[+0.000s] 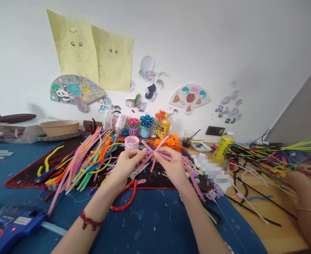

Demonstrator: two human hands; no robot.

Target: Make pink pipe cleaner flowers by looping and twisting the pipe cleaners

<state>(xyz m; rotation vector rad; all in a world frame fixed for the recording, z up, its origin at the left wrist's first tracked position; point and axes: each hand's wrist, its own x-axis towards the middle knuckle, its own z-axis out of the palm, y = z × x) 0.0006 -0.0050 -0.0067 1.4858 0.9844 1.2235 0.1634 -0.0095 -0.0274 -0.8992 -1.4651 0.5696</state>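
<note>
Between my two hands, above the dark mat [92, 180], are several pink pipe cleaners [161, 143] that cross at one point and spread out like a star. My left hand [131, 163] pinches them near the crossing with thumb and forefinger. From the other side my right hand [170, 165] pinches the same bunch, its fingers curled. Just under my left hand lie red-handled scissors [127, 208], their blades partly hidden. Behind the hands stands a small pink pot [131, 142]. Orange pipe-cleaner flowers [171, 141] lie behind my right hand.
Loose coloured pipe cleaners [77, 155] heap up on the left. A blue glue gun [20, 227] lies front left. Finished flower pots [146, 127] and bottles line the wall. At right, another person's hand [300, 185] is beside more pipe cleaners [250, 158].
</note>
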